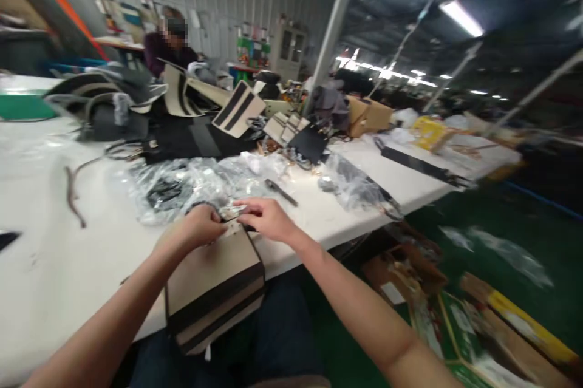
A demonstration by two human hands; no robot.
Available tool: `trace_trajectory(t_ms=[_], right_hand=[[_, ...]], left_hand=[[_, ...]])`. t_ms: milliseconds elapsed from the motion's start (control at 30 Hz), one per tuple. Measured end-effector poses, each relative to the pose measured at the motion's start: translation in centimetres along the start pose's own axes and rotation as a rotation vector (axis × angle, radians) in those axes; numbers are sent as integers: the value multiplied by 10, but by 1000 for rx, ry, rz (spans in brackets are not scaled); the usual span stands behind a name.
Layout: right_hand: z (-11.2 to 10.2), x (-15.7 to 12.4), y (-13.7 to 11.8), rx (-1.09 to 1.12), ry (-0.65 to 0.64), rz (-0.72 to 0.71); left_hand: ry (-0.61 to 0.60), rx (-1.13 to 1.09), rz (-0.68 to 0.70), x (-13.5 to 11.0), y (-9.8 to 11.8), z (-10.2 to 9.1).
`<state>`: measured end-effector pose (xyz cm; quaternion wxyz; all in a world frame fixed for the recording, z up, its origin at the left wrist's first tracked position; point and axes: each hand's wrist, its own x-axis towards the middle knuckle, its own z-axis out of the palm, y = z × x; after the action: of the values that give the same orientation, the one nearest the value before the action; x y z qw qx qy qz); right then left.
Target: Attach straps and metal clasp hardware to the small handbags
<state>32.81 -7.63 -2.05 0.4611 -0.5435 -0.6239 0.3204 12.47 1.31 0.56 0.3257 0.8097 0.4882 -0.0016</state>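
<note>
A beige bag or box-like piece with black stripes (212, 279) lies at the table's near edge and overhangs it towards my lap. My left hand (203, 227) is closed at its far end, fingertips pressed together near small pale bits; what they pinch is too small to name. My right hand (269, 219) is beside it at the far right corner, its fingers bent over a small dark part that I cannot make out. Just beyond both hands lies crumpled clear plastic (182, 184). A dark slim tool (281, 192) rests on the table, right of the plastic.
The white table (109, 242) carries striped panels (239, 108), black sheets (186, 136), a brown strap (70, 194) and another plastic bag (353, 184). A person (168, 42) sits beyond it. Open cartons (405, 272) stand on the green floor to the right.
</note>
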Motion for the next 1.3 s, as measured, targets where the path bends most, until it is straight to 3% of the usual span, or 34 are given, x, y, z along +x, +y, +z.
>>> trace_trajectory(t_ms=[100,267,433,700,833,1033,1300], right_hand=[[0,-2,3,49,-40,120],[1,-2,-11,-18,-69,143],[7,0,-20,-149,-103,76],[17,3,-8,-219,-83,-15],[18,-3,-6,-252,-49,-96],[18,-17,-13,-303,-100,-195],[15,-15,-5,-373,-132,-298]], left_hand=[[1,-36,-52,-12,-3,-6],[35,-47,-63,-18,13,-12],[11,-83,-18,-17,4,-9],[42,-96,-17,-11,-1,-2],[48,-88,-13,-13,-2,-3],[48,-79,-8,-11,-3,-3],[70,-45,19,-8,-8,0]])
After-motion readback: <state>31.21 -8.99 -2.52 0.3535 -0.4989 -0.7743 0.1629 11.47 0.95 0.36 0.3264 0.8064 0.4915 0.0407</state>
